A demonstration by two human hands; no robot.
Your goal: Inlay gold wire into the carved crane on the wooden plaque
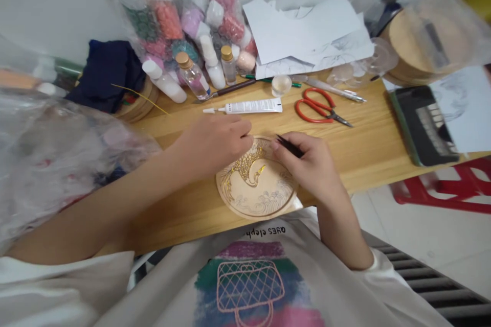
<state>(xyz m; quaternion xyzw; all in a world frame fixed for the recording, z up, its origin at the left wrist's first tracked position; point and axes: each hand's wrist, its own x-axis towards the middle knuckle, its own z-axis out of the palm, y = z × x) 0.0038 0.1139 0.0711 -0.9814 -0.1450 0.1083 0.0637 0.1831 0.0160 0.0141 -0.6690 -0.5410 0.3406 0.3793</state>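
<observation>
A round wooden disc (245,198) lies at the table's front edge, bearing a bird outlined in gold wire (253,181) and printed wave lines. My right hand (316,163) grips black tweezers (289,146) over the disc's upper right side, their tips pointing up and left. My left hand (217,140) is over the disc's upper left edge with its fingers curled together; what they hold, if anything, is hidden. Just beyond my hands lies a white glue tube (253,106), and to its right are red-handled scissors (320,107).
Bottles (194,76) and bagged jars (169,20) line the back. Behind the scissors lie a craft knife (333,89), a small clear cup (281,85) and paper sheets (299,36). A phone (422,125) rests at right; plastic bags (76,148) cover the left side.
</observation>
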